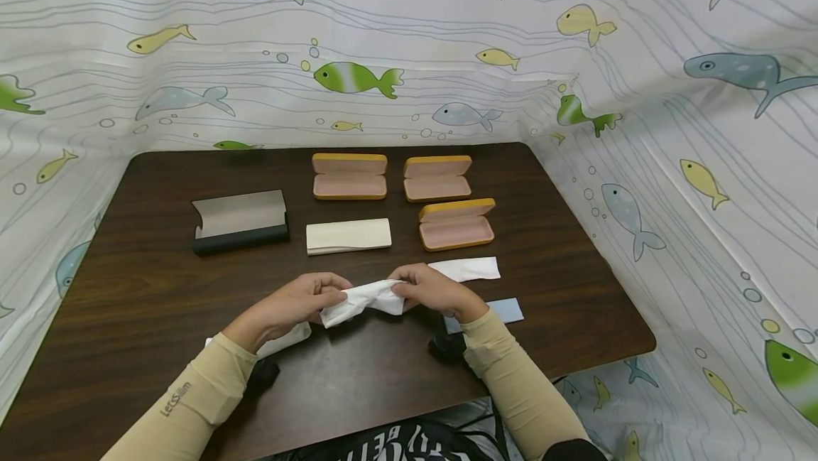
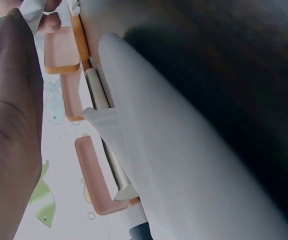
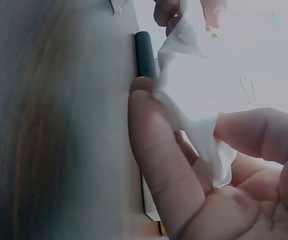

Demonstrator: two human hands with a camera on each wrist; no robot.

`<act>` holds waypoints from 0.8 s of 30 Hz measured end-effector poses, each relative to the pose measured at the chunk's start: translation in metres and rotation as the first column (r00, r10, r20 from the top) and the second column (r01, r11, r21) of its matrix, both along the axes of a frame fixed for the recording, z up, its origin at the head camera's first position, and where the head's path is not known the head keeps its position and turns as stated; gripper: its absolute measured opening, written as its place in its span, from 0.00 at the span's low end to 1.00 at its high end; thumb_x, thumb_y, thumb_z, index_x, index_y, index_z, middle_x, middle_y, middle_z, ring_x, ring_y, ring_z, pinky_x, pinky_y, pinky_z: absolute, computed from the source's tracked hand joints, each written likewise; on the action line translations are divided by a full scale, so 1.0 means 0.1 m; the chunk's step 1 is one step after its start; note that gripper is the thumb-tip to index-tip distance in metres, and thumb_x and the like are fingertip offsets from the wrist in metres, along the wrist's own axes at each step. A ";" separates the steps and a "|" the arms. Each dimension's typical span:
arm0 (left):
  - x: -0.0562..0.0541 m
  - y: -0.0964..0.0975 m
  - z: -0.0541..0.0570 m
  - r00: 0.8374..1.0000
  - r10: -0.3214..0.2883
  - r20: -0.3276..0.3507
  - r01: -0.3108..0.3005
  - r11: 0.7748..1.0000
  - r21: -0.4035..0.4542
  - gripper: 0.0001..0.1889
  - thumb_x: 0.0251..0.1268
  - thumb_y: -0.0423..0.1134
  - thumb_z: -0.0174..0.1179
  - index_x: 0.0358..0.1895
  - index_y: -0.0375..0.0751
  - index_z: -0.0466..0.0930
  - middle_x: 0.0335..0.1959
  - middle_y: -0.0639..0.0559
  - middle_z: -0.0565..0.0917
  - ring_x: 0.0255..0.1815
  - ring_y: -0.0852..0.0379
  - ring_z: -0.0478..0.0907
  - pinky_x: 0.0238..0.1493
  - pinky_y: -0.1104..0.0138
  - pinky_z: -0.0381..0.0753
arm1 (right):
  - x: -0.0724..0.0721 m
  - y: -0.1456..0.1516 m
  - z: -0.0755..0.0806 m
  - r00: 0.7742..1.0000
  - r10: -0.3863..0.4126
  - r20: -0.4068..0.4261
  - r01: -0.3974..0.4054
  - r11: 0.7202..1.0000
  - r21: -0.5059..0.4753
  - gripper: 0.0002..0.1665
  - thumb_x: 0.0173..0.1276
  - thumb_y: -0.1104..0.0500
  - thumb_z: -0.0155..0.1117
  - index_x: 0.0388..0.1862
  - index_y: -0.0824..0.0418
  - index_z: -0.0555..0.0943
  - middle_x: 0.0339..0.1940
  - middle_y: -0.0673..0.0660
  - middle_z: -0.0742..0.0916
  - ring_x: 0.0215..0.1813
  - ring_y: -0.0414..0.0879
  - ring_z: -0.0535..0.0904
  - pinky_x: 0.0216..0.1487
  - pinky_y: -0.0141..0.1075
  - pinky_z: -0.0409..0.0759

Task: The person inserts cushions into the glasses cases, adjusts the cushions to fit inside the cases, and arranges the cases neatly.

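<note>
Both hands hold a crumpled white cloth [image 1: 364, 300] above the table's front middle. My left hand [image 1: 300, 302] pinches its left end between thumb and fingers. At the other end, my right hand [image 1: 434, 287] grips the cloth, with the thumb on top. In the right wrist view the white cloth [image 3: 189, 85] runs between the right thumb and fingers, bunched into loose folds. Whether anything lies inside it cannot be seen. Another white cloth [image 1: 290, 339] lies under the left wrist. Beyond the right hand is a flat white strip of cloth [image 1: 469, 269], and a light blue cloth [image 1: 506, 310] lies partly under that wrist.
Three open yellow-orange glasses cases [image 1: 349, 186] with pink linings stand at the back middle and right. A dark case [image 1: 241, 239] with a grey inside sits open at the left. Between them lies a folded cream cloth [image 1: 348, 237]. Fish-patterned sheeting [image 1: 383, 35] surrounds the table.
</note>
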State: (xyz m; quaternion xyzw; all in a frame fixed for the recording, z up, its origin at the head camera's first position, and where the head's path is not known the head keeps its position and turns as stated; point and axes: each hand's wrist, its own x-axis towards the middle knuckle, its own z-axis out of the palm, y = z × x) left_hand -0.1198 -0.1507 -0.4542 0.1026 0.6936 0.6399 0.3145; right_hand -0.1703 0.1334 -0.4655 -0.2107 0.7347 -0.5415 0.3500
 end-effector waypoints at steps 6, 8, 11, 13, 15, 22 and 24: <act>-0.01 -0.02 -0.01 1.000 -0.013 0.008 0.012 0.999 0.032 0.22 0.79 0.37 0.54 0.64 0.22 0.69 0.47 0.41 0.82 0.45 0.52 0.82 0.43 0.60 0.84 | 0.00 -0.02 -0.01 0.994 -0.038 0.103 0.043 0.998 -0.051 0.16 0.82 0.64 0.49 0.59 0.74 0.76 0.48 0.65 0.85 0.44 0.52 0.86 0.44 0.43 0.87; 0.00 -0.03 -0.01 1.000 -0.010 0.013 0.009 0.999 0.043 0.22 0.79 0.37 0.54 0.65 0.22 0.69 0.48 0.42 0.82 0.45 0.52 0.81 0.43 0.61 0.84 | 0.00 -0.03 -0.01 0.989 -0.036 0.142 0.049 0.995 -0.084 0.17 0.82 0.65 0.48 0.61 0.75 0.74 0.49 0.66 0.85 0.45 0.54 0.88 0.43 0.43 0.87; 0.00 -0.04 -0.01 1.000 0.000 0.028 -0.001 0.998 0.062 0.23 0.79 0.37 0.54 0.65 0.21 0.67 0.48 0.42 0.81 0.44 0.53 0.80 0.42 0.63 0.84 | 0.01 -0.04 0.01 0.983 -0.036 0.178 0.058 0.991 -0.119 0.19 0.82 0.65 0.48 0.64 0.74 0.73 0.51 0.67 0.85 0.44 0.56 0.88 0.42 0.42 0.87; -0.01 -0.04 0.00 0.999 0.004 0.042 -0.007 0.997 0.077 0.23 0.79 0.36 0.53 0.66 0.20 0.67 0.48 0.42 0.81 0.43 0.54 0.81 0.42 0.64 0.83 | 0.01 -0.04 0.02 0.980 -0.042 0.194 0.069 0.989 -0.134 0.20 0.82 0.65 0.48 0.67 0.74 0.72 0.52 0.68 0.84 0.45 0.55 0.88 0.42 0.41 0.87; -0.01 -0.05 0.00 0.999 0.008 0.054 -0.012 0.996 0.089 0.23 0.80 0.36 0.51 0.67 0.20 0.66 0.48 0.42 0.81 0.43 0.54 0.81 0.42 0.65 0.83 | 0.01 -0.03 0.02 0.978 -0.049 0.203 0.079 0.986 -0.145 0.21 0.82 0.65 0.48 0.69 0.73 0.71 0.54 0.68 0.83 0.45 0.55 0.88 0.42 0.39 0.87; -0.02 -0.07 0.02 0.997 0.010 0.075 -0.019 0.992 0.125 0.25 0.83 0.40 0.49 0.69 0.20 0.64 0.49 0.43 0.81 0.44 0.54 0.82 0.45 0.65 0.84 | -0.01 -0.02 -0.01 0.974 -0.082 0.211 0.118 0.979 -0.169 0.23 0.83 0.62 0.47 0.71 0.73 0.69 0.58 0.67 0.81 0.48 0.50 0.85 0.46 0.38 0.86; -0.02 -0.08 0.02 0.997 0.008 0.076 -0.017 0.992 0.127 0.26 0.83 0.41 0.48 0.69 0.20 0.64 0.49 0.44 0.81 0.44 0.54 0.82 0.45 0.65 0.84 | -0.01 -0.02 -0.03 0.974 -0.085 0.211 0.122 0.978 -0.171 0.23 0.84 0.62 0.47 0.71 0.72 0.69 0.59 0.65 0.81 0.49 0.49 0.84 0.46 0.37 0.86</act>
